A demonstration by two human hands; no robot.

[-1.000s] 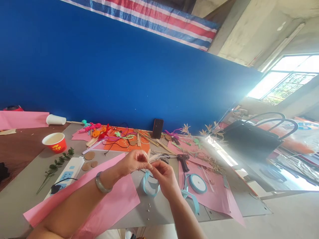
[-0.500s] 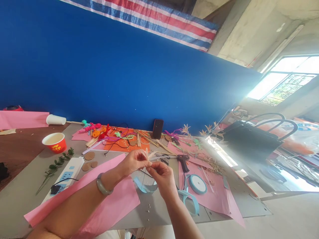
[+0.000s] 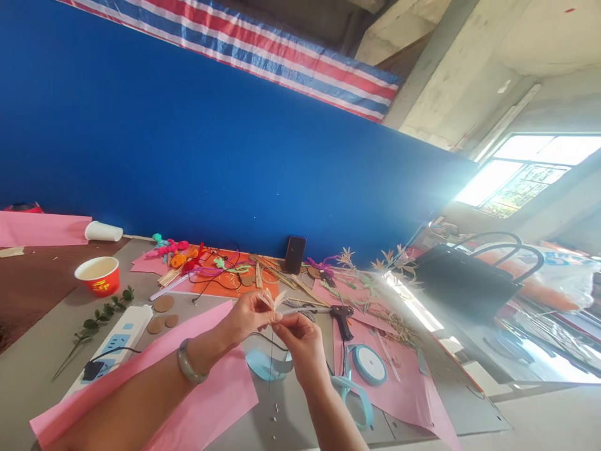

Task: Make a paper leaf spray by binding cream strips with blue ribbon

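Observation:
Both hands meet over the middle of the table. My left hand, a bangle at its wrist, pinches the base of a pale, pointed-petal flower. Fingertips of my right hand press together at the same spot, just under the petals. From there a thin dark stem hangs down between the hands. Light blue ribbon lies loosely curled below them, and its spool rests to the right. A black glue gun lies right of my right hand.
Pink paper sheets cover parts of the table. At left are a power strip, a leafy sprig, a red paper cup and wooden discs. A phone leans against the blue panel. A black bag stands at right.
The view has tilted slightly, so the scene sits a little lower. Petals of the flower now show more spread above my left fingers. Both hands stay together at the flower's base.

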